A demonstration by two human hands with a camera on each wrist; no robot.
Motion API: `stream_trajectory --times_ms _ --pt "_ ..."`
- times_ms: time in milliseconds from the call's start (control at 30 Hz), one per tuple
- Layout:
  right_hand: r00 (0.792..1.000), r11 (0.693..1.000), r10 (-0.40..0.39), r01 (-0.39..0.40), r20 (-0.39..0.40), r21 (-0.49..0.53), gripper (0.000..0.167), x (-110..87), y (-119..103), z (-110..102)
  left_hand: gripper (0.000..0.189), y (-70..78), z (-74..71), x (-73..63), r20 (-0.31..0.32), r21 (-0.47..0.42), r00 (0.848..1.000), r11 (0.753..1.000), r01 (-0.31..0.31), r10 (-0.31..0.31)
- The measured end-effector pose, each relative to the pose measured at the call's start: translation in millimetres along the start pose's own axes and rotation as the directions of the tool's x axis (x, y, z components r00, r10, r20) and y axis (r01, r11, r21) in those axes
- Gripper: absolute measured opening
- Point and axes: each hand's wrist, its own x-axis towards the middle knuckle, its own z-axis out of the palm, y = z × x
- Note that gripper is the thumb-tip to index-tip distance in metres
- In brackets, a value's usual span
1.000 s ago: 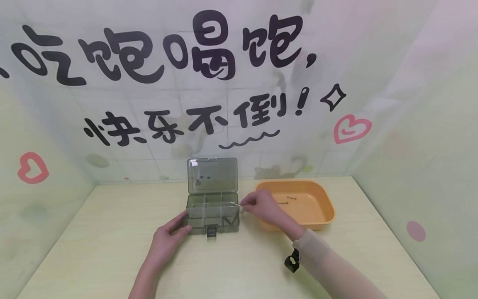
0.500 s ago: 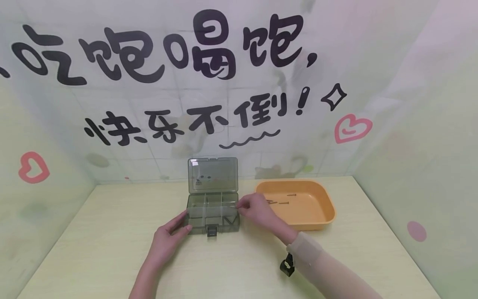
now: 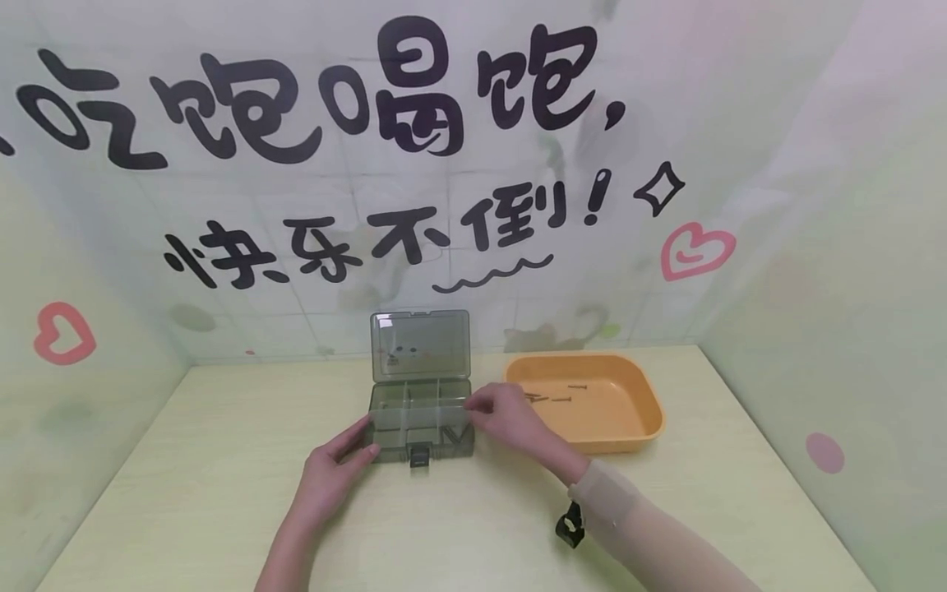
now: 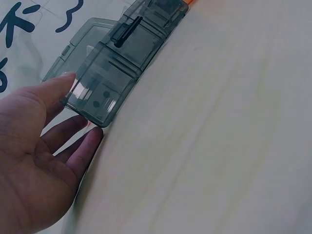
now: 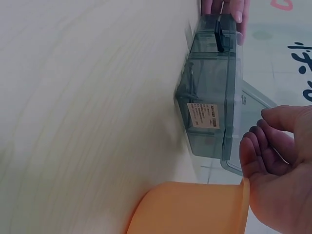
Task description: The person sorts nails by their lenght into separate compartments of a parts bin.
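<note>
Head view shows, nearest, a pale sleeve [image 3: 658, 534] on the right arm, with a black fitting [image 3: 570, 526] hanging below its cuff over the pale worktop [image 3: 436, 526]. Farther in, the two hands are apart, one at each end of a smoky translucent organizer box [image 3: 440, 452]. Its front latch [image 3: 419, 456] hangs down. The left hand [image 3: 333, 475] touches the box's left end; the left wrist view adds that its thumb stands away from loosely bent fingers. The right hand [image 3: 510, 415] has thumb and fingers bent toward each other at the right rim, but I cannot tell whether they pinch anything. Dark screws [image 3: 453, 436] lie in the front right compartment; only the right wrist view reveals a printed label [image 5: 204, 115] with a barcode on that end wall. To the right sits an orange tray [image 3: 614, 446], its left part hidden by the right hand and forearm, with a few loose screws [image 3: 562, 400] on its floor. Behind the compartments the lid [image 3: 419, 347] stands raised. Farthest back, bold black characters [image 3: 420, 90] and a pink heart [image 3: 697, 253] mark the pale backdrop [image 3: 518, 321].
</note>
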Motion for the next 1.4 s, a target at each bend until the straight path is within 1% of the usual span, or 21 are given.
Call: stream_trajectory --times_ms 133,267,533,600,700,833,900,1000,1100,1267,1400 --pt "0.999 0.999 0.035 -0.034 -0.017 0.043 0.016 -0.5 -0.3 -4.2 0.059 -1.9 0.0 1.3 0.002 0.0 1.0 1.0 -0.001 0.001" --pt "0.998 0.996 0.052 -0.05 -0.028 0.068 0.015 -0.5 -0.3 -8.0 0.059 -2.8 0.0 2.5 0.007 -0.01 1.0 1.0 0.01 -0.01" --pt "0.995 0.995 0.068 -0.062 -0.071 0.072 0.017 -1.2 4.9 -15.2 0.059 -1.9 -0.5 2.4 0.005 -0.01 1.0 1.0 0.013 -0.013" --pt "0.992 0.994 0.084 -0.076 -0.092 0.081 0.016 -2.3 6.8 -18.1 0.059 -2.1 -0.7 2.2 0.003 -0.007 1.0 1.0 0.009 -0.009" --pt "0.982 0.988 0.125 -0.109 -0.144 0.112 0.014 -4.3 11.9 -23.4 0.06 -2.6 -0.7 1.9 0.003 -0.003 1.0 1.0 0.005 -0.005" --pt "0.962 0.981 0.156 -0.125 -0.225 0.145 0.012 -6.2 21.1 -32.0 0.059 -2.5 -0.3 1.1 0.008 -0.013 1.0 1.0 0.008 -0.007" --pt "0.956 0.978 0.171 -0.134 -0.24 0.162 0.012 -7.9 26.7 -37.2 0.059 -1.5 -0.6 0.6 0.008 -0.016 1.0 1.0 0.008 -0.008" --pt "0.948 0.969 0.209 -0.167 -0.239 0.183 0.015 -11.4 34.7 -45.2 0.059 -0.3 -1.5 0.0 0.005 -0.015 1.0 1.0 0.003 -0.003" --pt "0.942 0.965 0.237 -0.199 -0.24 0.17 0.017 -15.5 43.9 -52.1 0.059 0.5 -1.9 -1.1 0.001 -0.012 1.0 1.0 0.004 -0.004" --pt "0.942 0.974 0.224 -0.206 -0.251 0.096 0.018 -21.5 60.2 -62.3 0.061 0.3 -1.5 -2.5 -0.001 -0.005 1.0 1.0 0.01 -0.01" --pt "0.938 0.97 0.242 -0.23 -0.248 0.077 0.016 -25.2 70.8 -69.6 0.06 0.4 -0.8 -2.0 -0.003 -0.003 1.0 1.0 0.007 -0.007"
